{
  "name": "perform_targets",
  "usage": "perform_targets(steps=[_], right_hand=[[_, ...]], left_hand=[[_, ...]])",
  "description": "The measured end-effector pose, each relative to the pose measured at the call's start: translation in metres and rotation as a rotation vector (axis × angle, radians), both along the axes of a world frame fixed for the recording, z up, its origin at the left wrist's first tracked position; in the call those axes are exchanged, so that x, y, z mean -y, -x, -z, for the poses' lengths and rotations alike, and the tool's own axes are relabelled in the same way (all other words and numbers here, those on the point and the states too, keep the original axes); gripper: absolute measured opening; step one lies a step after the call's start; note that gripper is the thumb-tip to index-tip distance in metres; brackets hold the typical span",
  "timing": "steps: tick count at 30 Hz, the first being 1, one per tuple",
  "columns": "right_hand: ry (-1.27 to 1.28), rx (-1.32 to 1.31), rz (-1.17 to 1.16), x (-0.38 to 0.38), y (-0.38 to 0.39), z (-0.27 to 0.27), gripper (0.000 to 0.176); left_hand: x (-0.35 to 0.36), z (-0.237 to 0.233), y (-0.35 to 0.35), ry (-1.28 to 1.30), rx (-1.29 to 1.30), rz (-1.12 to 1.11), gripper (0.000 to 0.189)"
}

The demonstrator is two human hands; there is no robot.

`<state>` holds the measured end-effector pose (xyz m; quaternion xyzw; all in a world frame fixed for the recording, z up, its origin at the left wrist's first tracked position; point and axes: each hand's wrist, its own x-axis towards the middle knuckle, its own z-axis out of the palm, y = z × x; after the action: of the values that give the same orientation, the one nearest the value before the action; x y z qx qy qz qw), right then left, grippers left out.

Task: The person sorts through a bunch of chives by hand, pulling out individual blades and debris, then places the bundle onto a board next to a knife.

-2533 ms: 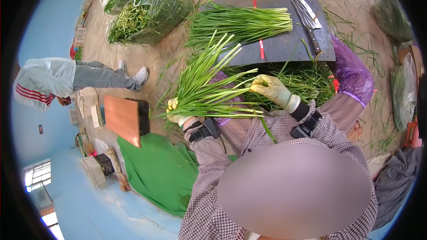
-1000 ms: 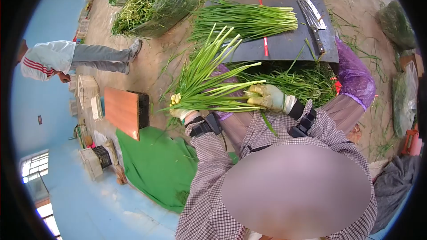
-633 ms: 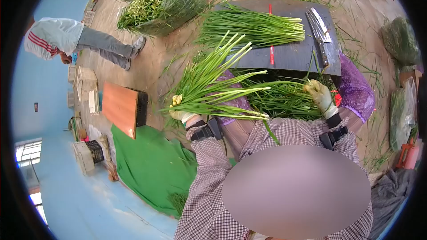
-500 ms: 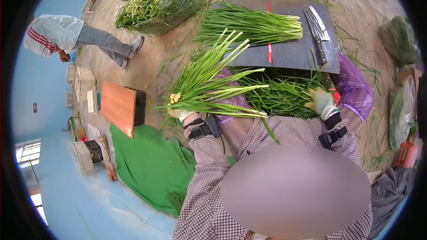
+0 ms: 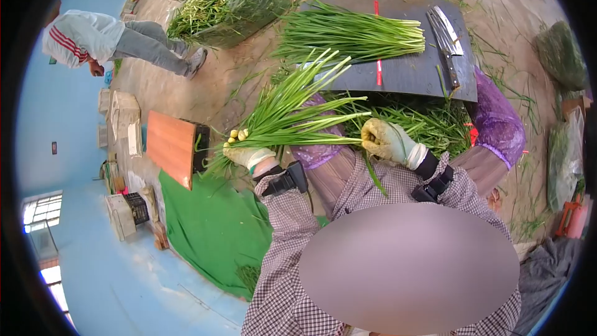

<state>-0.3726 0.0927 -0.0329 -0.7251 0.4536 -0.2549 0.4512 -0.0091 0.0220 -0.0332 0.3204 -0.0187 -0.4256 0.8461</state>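
Note:
My gloved left hand (image 5: pixel 247 154) is wrapped round a fanned bunch of green stalks (image 5: pixel 289 112), whose pale ends point to the right. My gloved right hand (image 5: pixel 387 142) is pinched at the end of one of the lower stalks. Loose green leaves (image 5: pixel 429 126) lie in my lap behind the right hand. Beyond them, a dark board (image 5: pixel 407 74) bears a neat pile of stalks (image 5: pixel 354 32) lying across a red strip (image 5: pixel 379 73). Two knives (image 5: pixel 446 46) rest side by side at the board's right.
A person (image 5: pixel 134 40) stands at the upper left. Near them is a clear bag of greens (image 5: pixel 230 12). An orange-topped crate (image 5: pixel 171 148) and a green cloth (image 5: pixel 211 230) are left of me. Full plastic bags (image 5: pixel 559 56) sit at the far right.
My right hand has moved left from the loose leaves to the stalk ends and closed there. My left hand still holds the bunch. The person at the left has shifted slightly right.

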Motion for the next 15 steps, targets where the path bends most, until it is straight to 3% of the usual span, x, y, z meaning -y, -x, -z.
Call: perform_targets(steps=[2, 3, 5, 7, 10, 11, 14, 15], right_hand=[[-0.058, -0.091, 0.094, -0.003, 0.003, 0.003, 0.012], [0.268, -0.143, 0.153, -0.005, 0.002, 0.018, 0.009], [0.170, 0.004, 0.216, -0.007, 0.003, 0.029, 0.008], [0.033, -0.095, 0.218, -0.006, 0.012, 0.019, 0.013], [-0.054, 0.506, 0.113, -0.002, 0.021, 0.044, 0.024], [-0.341, 0.539, 0.034, -0.001, 0.030, 0.036, 0.029], [-0.515, 0.579, 0.033, -0.001, 0.023, 0.005, 0.033], [-0.390, 0.557, 0.059, -0.002, 0.016, 0.014, 0.036]], left_hand=[[0.000, 0.003, -0.002, 0.014, 0.017, -0.013, 0.025], [0.001, 0.008, -0.004, 0.033, 0.021, -0.002, 0.026], [0.000, 0.009, -0.002, 0.038, 0.016, 0.003, 0.027], [0.001, -0.001, 0.006, 0.027, -0.007, -0.026, 0.027], [0.003, -0.010, 0.013, -0.013, -0.012, -0.094, 0.026], [0.003, 0.002, 0.002, 0.047, 0.002, -0.019, 0.025], [0.004, 0.003, -0.004, 0.025, 0.024, 0.029, 0.024], [0.004, 0.010, -0.010, 0.073, 0.065, 0.059, 0.024]])
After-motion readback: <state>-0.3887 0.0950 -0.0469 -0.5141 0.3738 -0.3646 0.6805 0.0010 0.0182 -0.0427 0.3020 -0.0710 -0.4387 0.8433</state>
